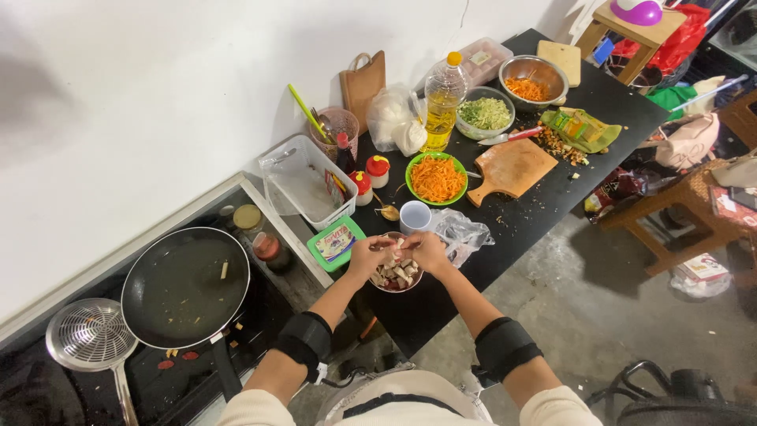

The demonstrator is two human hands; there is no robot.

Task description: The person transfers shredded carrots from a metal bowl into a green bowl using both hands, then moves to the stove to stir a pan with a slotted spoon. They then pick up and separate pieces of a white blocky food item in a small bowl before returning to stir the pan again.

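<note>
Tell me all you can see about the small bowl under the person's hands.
The small bowl is round, seemingly metal, standing upright near the front edge of the black counter. It holds pale chunks with a few reddish bits. The left hand and right hand meet right above it, hiding its far rim. A crumpled clear plastic bag lies beside it.

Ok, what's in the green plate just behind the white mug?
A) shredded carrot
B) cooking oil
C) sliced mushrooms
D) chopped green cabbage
A: the green plate behind the white mug holds a heap of orange shredded carrot.
</note>
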